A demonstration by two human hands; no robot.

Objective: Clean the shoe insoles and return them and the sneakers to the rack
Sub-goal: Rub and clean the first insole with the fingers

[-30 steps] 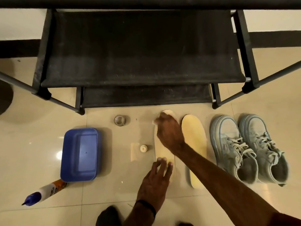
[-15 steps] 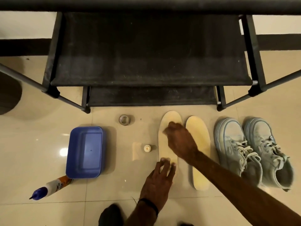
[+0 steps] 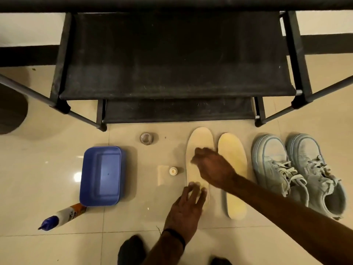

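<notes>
From the head cam, the left hand (image 3: 186,205) pins the near end of the left insole (image 3: 198,148) with flat, spread fingers while the right hand (image 3: 211,166) rubs its middle, fingers curled but too blurry to tell if they hold anything. I'd say we're mid-scrub, so next up is probably the other insole (image 3: 232,152), then the sneakers (image 3: 298,169) and the rack (image 3: 172,60) on the far side

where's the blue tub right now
In the head view the blue tub sits on the floor left of centre, in front of the shoe rack's left leg. The cleaner bottle lies at its near left corner, the small white cap to its right.
</notes>
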